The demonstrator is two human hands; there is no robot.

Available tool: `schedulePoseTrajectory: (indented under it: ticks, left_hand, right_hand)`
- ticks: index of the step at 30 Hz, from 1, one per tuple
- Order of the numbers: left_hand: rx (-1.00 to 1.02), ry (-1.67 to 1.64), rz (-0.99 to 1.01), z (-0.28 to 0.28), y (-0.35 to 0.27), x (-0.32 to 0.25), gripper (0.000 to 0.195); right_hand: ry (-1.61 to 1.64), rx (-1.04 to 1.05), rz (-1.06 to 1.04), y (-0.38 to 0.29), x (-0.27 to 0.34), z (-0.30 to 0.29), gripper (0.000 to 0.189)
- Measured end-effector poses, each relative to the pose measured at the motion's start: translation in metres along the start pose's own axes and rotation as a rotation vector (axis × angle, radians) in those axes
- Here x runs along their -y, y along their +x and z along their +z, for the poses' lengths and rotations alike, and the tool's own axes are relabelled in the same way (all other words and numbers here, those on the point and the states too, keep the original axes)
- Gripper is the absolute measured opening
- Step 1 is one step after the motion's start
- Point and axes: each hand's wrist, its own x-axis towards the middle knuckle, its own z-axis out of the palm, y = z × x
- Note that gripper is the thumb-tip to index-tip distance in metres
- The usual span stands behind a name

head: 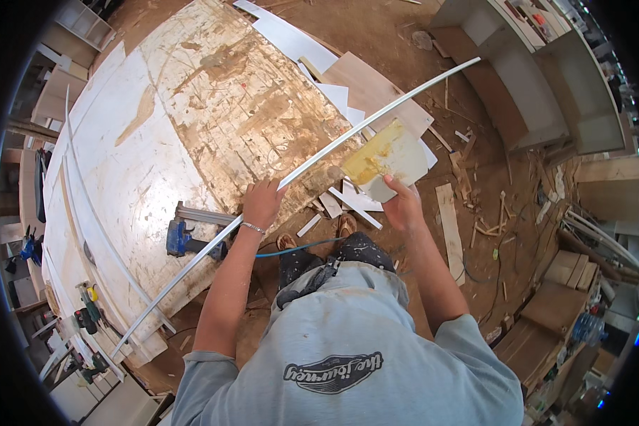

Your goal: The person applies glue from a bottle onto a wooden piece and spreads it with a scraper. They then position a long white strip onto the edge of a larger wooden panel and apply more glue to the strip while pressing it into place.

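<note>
My left hand (263,205) grips a long, narrow white strip (346,137) near its middle. The strip slants over the worktable (255,101), from the lower left to beyond the table's right corner. In my right hand (404,205) is a small flat pale panel (399,160), thumb on its upper face. Yellow glue-like smears cover the panel's far side, which lies close under the strip; whether they touch I cannot tell. A blue pneumatic nailer (178,237) rests on the table just left of my left wrist, with the strip passing across its handle end.
More thin strips (104,229) lie along the table's left side, near cordless power tools (88,314). Sheet offcuts (378,90) lean or lie beyond the right edge. Wood scraps (450,229) litter the floor. Open cabinet carcasses (532,90) stand at upper right. A blue hose (298,248) runs near my feet.
</note>
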Motion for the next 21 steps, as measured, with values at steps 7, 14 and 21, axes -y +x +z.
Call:
schedulePoseTrajectory:
  ticks: [7, 14, 21]
  left_hand:
    - [-0.192, -0.12, 0.016, -0.007, -0.046, 0.039, 0.03]
    - [-0.212, -0.168, -0.043, -0.025, -0.122, 0.088, 0.024]
    - [-0.25, -0.25, -0.08, -0.021, -0.126, 0.092, 0.025]
  right_hand:
    - [-0.415, 0.004, -0.042, -0.02, -0.02, 0.014, 0.046]
    - [-1.851, 0.733, -0.838, -0.033, -0.07, 0.055, 0.055]
    - [-2.036, 0.77, -0.987, -0.022, -0.138, 0.081, 0.056]
